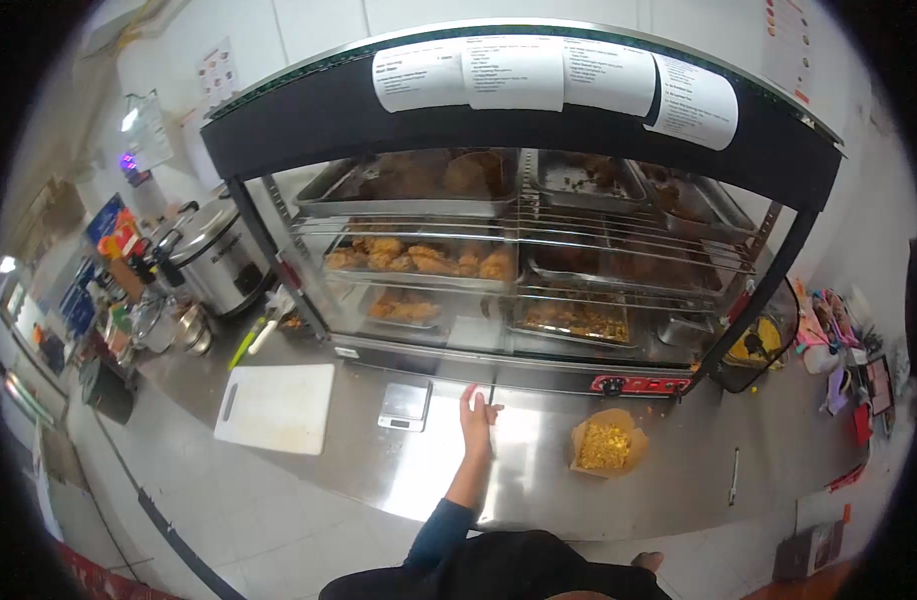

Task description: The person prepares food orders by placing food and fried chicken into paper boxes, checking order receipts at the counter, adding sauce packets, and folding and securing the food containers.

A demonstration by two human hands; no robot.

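Observation:
My left hand (476, 412) reaches over the steel counter to the lower front edge of a food warmer cabinet (459, 362). Its fingers are apart, with nothing visible in them; whether the fingertips touch the cabinet I cannot tell. Just left of the hand lies a small digital scale (407, 404). To its right, a brown paper-lined portion of yellow crumbly food (607, 445) stands on the counter. Inside the warmer are metal trays, one with fried chicken pieces (414, 258) and a lower one with yellowish-brown food (577, 318). My right hand does not show.
A white cutting board (276, 408) lies at left, near a green-handled utensil (244, 347) and a large steel cooker (219, 258). A pen-like stick (735, 476) lies at right. A black basket (757, 345) with yellow food stands beside the warmer. Printed papers (514, 72) hang on the warmer's top.

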